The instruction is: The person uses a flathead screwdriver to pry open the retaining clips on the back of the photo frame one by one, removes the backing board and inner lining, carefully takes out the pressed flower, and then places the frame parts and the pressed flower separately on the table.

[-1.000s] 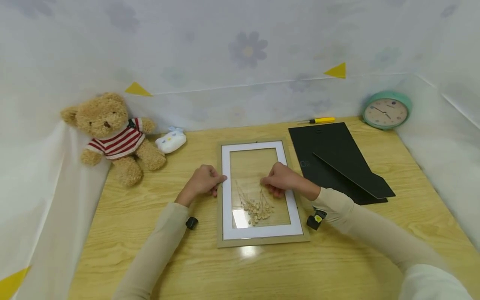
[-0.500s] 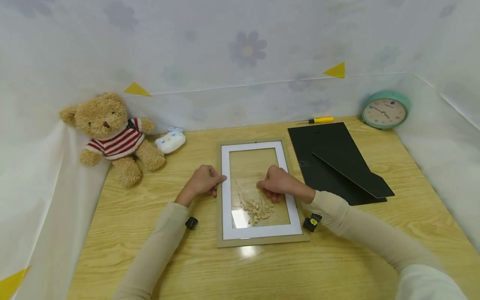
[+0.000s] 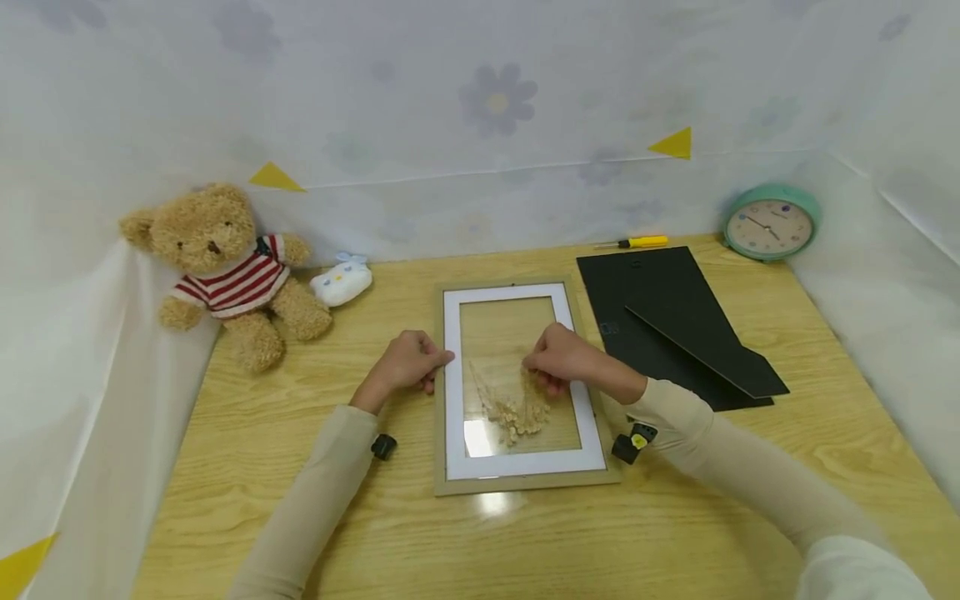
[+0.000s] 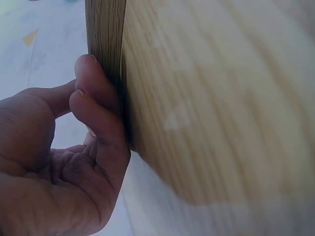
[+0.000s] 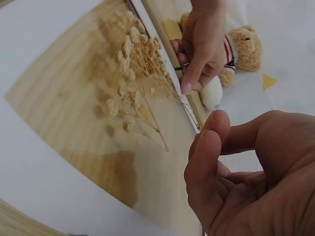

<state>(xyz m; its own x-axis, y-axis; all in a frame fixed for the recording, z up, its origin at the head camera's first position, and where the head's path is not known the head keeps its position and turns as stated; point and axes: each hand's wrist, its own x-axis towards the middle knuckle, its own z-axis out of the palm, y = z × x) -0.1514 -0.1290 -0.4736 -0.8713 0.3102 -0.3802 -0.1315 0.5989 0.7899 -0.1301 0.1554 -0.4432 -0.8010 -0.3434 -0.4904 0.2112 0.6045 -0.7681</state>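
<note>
A picture frame (image 3: 528,482) with a white mat lies flat on the wooden table, its glass inside the opening. My right hand (image 3: 566,360) is over the glass and pinches the thin stem of a dried flower sprig (image 5: 139,51) between thumb and fingertips. Its blossom end hangs down near the glass. Another dried sprig (image 5: 129,96) lies on the glass beside it, stem pointing away. At the frame's left side, my left hand (image 3: 405,362) grips the edge, thumb on top. In the left wrist view, curled fingers (image 4: 101,118) press against the frame's wooden side.
Right of the frame lies a black backing board (image 3: 637,283) with its stand leg (image 3: 708,350) raised. Behind it are a yellow-handled screwdriver (image 3: 645,242) and a green clock (image 3: 772,223). A teddy bear (image 3: 217,250) and a small white plush (image 3: 342,283) sit at the back left.
My right hand shifts slightly left, then back right, and the pinched sprig's blossoms have come up a little from the lying sprig. The left hand stays at the frame's edge.
</note>
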